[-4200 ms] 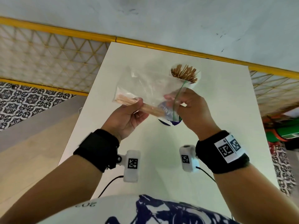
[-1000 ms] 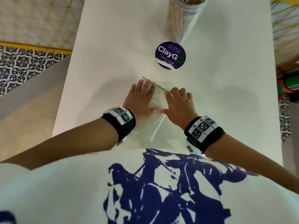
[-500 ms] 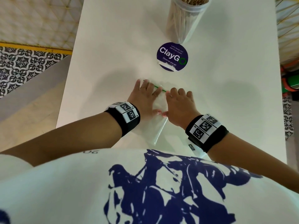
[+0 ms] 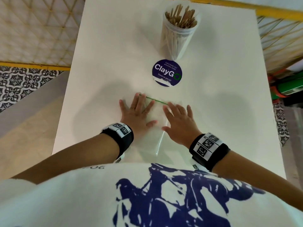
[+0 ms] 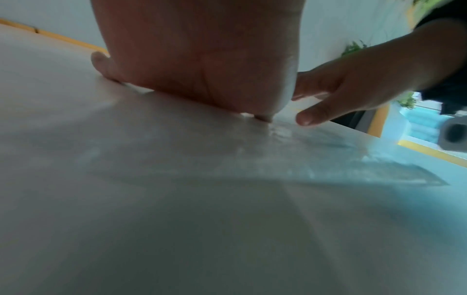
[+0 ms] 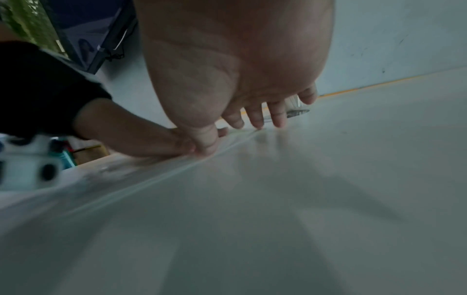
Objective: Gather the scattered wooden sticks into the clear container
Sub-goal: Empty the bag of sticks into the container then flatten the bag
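Note:
A tall clear container (image 4: pixel 177 32) stands upright at the far end of the white table (image 4: pixel 106 54), packed with several wooden sticks (image 4: pixel 182 17). An empty clear zip bag (image 4: pixel 157 115) with a green seal line lies flat near the front edge. My left hand (image 4: pixel 136 114) lies palm down on the bag's left part with its fingers straight and spread. My right hand (image 4: pixel 177 122) lies flat on the bag's right part, fingers also straight. In the left wrist view the left hand (image 5: pixel 199 59) presses on the bag (image 5: pixel 316 151); the right wrist view shows the right hand (image 6: pixel 237 79) flat on the table.
A round purple ClayGo sticker (image 4: pixel 166 72) is stuck to the table between the bag and the container. A yellow-framed lattice barrier (image 4: pixel 36 30) runs to the left and behind. Green items (image 4: pixel 290 87) lie off the table's right edge.
Four seconds ago both hands held the bag with sticks above the container. Since a second ago the flat hands have slid slightly forward and spread their fingers on the bag.

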`<state>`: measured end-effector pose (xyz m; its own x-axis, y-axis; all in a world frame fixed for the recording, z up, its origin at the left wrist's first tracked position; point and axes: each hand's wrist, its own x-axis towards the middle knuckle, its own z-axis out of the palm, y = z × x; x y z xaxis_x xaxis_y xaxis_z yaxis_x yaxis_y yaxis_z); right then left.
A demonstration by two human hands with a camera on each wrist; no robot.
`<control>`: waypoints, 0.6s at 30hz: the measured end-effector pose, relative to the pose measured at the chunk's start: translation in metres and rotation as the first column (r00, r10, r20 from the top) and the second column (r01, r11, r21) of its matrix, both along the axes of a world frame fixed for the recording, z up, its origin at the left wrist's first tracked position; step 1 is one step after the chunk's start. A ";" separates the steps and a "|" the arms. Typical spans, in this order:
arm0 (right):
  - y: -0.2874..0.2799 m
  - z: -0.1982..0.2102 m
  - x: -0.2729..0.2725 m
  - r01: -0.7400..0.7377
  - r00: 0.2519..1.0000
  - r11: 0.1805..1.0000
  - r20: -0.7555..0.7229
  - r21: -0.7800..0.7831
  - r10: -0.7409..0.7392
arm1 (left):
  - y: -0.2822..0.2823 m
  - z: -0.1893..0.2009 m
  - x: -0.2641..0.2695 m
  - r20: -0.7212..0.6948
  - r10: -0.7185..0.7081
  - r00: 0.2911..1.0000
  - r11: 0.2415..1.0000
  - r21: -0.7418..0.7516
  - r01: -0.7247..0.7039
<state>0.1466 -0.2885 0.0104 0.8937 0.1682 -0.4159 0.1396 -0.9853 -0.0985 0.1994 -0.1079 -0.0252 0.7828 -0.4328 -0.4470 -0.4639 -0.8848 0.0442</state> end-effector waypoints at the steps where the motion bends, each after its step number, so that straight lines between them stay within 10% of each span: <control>1: 0.001 0.000 -0.007 -0.041 0.999 0.999 0.017 0.035 0.041 | 0.003 -0.001 0.004 0.017 0.063 0.998 0.998 -0.017 -0.063; 6: 0.028 -0.006 -0.024 -0.381 0.919 0.917 -0.065 0.115 0.390 | 0.040 0.013 0.041 0.054 0.336 0.940 0.932 -0.163 -0.323; 11: 0.064 -0.017 0.034 -0.314 0.938 0.945 -0.123 0.086 0.323 | 0.079 0.027 0.014 0.122 0.139 0.983 0.987 -0.093 -0.128; 18: 0.116 -0.005 0.134 -0.224 0.960 0.973 -0.159 0.056 0.230 | 0.117 0.002 0.045 -0.020 0.350 0.937 0.937 0.017 -0.350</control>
